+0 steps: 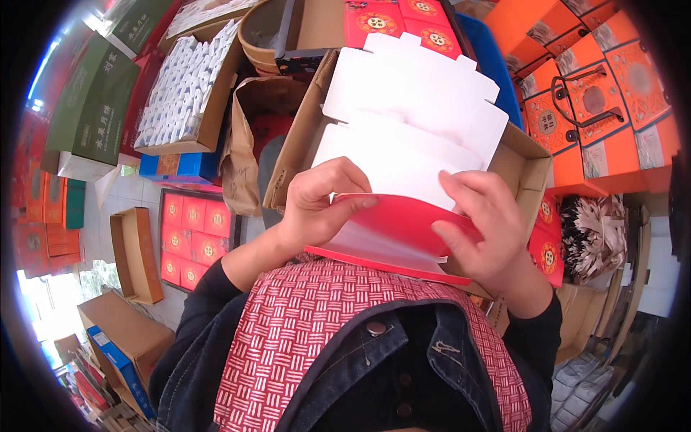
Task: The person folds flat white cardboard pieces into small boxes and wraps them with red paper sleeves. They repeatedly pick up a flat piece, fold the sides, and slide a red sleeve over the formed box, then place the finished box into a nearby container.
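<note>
In front of my apron I hold a partly folded carton [410, 218], red on the outside with a white inside. My left hand [320, 203] is closed, thumb and bent fingers pinching the carton's upper left edge. At the right end, my right hand [493, 227] has its thumb and fingers curved around the red panel. Just beyond my hands lie flat die-cut carton blanks [414, 86], white side up with notched tabs. They rest in a shallow brown cardboard box [531, 160], and part of the stack is hidden behind the carton.
Orange gift boxes [594, 101] with handles are stacked far right. Red square boxes [194, 227] sit in a tray at left. A carton of white packets [188, 86] stands far left beside a brown paper bag [248, 144]. An open brown box [137, 252] is at the left.
</note>
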Demonstrator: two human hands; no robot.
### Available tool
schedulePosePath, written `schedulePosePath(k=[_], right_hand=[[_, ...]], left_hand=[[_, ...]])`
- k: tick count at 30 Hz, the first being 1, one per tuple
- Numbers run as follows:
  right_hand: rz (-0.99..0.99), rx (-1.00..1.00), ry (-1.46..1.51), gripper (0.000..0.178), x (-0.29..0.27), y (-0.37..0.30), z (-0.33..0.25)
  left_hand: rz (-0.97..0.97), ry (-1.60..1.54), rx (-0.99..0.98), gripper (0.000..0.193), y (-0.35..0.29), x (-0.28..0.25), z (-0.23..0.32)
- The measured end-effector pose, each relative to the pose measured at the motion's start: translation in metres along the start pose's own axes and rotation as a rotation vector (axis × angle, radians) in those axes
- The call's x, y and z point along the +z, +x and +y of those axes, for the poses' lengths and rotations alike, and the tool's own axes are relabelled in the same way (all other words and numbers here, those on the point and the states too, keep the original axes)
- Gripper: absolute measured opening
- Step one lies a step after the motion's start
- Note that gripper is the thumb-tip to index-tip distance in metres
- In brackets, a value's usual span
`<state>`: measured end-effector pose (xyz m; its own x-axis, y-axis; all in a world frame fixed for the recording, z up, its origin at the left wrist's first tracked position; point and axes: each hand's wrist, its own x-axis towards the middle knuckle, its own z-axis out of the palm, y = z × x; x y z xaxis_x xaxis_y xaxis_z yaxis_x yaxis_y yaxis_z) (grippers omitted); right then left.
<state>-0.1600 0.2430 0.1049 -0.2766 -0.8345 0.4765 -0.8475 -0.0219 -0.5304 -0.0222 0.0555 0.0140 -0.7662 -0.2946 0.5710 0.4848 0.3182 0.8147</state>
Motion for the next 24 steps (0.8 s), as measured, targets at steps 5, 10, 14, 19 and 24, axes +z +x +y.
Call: schedulePosePath(k=[5,10,14,19,24], right_hand=[[-0.785,0.276,0.558,0.015,-0.011,0.039,0.020],[-0.917,0.620,0.881,0.011,0.018,0.060,0.005],[-0.912,0.711,0.890,0.014,0.028,0.061,0.005],[-0.900,0.781,0.931,0.016,0.033,0.059,0.006],[-0.902,0.829,0.970,0.014,0.034,0.058,0.009]], left_hand=[[-0.172,-0.172,-0.047,0.018,0.002,0.004,0.005],[-0.179,-0.205,-0.104,0.019,-0.001,0.006,0.012],[-0.177,-0.131,-0.117,0.019,-0.005,0.002,0.011],[-0.172,-0.166,-0.126,0.019,-0.007,0.001,0.008],[-0.170,-0.208,-0.128,0.019,-0.009,0.001,0.005]])
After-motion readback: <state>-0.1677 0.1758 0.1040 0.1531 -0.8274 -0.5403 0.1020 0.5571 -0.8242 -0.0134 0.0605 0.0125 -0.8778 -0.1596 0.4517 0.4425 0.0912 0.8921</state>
